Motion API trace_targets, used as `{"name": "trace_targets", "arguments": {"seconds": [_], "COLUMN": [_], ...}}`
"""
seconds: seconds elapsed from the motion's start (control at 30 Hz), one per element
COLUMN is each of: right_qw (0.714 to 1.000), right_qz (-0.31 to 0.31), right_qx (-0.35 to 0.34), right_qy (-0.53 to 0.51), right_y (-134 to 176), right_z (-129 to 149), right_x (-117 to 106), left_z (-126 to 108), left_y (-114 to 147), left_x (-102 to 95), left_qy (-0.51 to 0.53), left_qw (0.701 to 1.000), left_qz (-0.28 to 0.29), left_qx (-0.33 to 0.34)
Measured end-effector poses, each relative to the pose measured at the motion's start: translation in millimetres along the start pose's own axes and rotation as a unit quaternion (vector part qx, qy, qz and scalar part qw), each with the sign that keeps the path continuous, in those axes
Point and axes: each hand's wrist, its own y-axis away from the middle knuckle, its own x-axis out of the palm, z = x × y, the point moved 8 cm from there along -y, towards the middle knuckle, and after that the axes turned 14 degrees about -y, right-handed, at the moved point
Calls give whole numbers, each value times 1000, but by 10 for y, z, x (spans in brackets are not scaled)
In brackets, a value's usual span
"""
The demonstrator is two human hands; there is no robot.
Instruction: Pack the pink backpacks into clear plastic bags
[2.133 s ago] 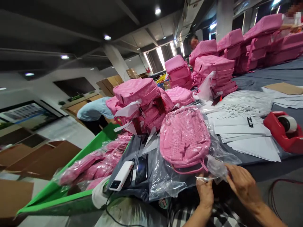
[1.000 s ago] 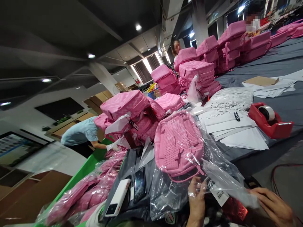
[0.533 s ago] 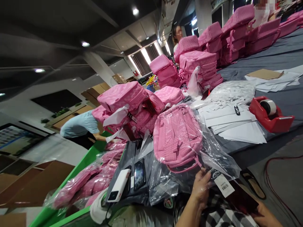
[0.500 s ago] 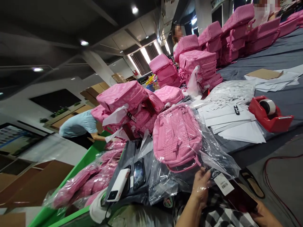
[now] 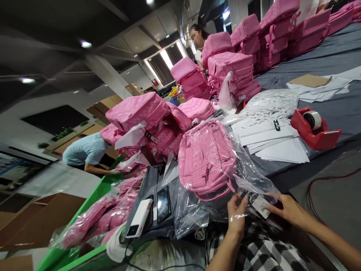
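A pink backpack lies on the table edge inside a clear plastic bag, whose open end points toward me. My left hand is closed at the bag's mouth, pinching the plastic beside the backpack's top loop. Between my hands hangs a dark hang tag with a white barcode label. My right hand pinches the tag's right side, with its fingers close to the bag's edge. Part of a dark red card below the label is hidden by my hand and the shadow.
Stacked pink backpacks stand behind and to the left. White paper sheets and a red tape dispenser lie at right. A phone and white power bank lie near a green-edged bin. Two other people are further back.
My right hand has moved up and left from the lower right corner to the barcode tag. My left hand stays at the bag's mouth. The view has shifted slightly.
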Motion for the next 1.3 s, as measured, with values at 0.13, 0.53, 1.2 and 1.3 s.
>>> {"name": "trace_targets", "arguments": {"seconds": [0.13,0.53,1.2,1.3], "right_qw": [995,978,883,857], "right_qz": [92,131,-82,-186], "right_qx": [30,52,-409,-392], "right_qy": [-3,-152,215,277], "right_y": [-173,-167,1051,684], "right_z": [166,147,829,1039], "right_x": [203,239,44,-201], "left_z": [161,-194,-863,-1027], "left_y": [46,708,99,160], "left_x": [26,334,705,510], "left_qy": [7,-430,-465,-431], "left_qw": [998,797,680,724], "left_qz": [38,333,393,371], "left_qx": [-46,263,409,391]}}
